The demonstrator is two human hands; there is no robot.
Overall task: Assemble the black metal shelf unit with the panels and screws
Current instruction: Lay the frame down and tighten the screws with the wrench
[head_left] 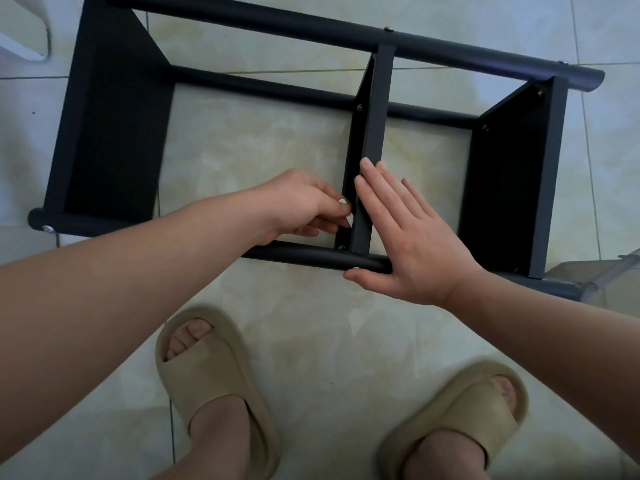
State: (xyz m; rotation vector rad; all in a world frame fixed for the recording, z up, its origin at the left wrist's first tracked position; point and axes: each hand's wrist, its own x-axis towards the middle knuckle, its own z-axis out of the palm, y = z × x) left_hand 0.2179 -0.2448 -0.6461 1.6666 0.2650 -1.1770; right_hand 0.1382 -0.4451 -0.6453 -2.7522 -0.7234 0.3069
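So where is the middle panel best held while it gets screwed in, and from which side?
Likely by its upturned narrow edge, from the right: the middle panel stands on edge between the tubes, the left hand is at its left face, and the right hand lies flat against that edge.

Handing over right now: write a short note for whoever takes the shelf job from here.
Left hand: fingers curled against the middle panel, left face, near end; whether they pinch anything is unclear.
Right hand: flat, open, pressing that panel's right side, thumb by the near tube.
Shelf unit lies on its side on the floor; left panel and right panel also sit between the tubes.
Done: three panels in place, screws visible on the middle one.
Left, probably: finish the near-end fastening, check the others, stand it up.
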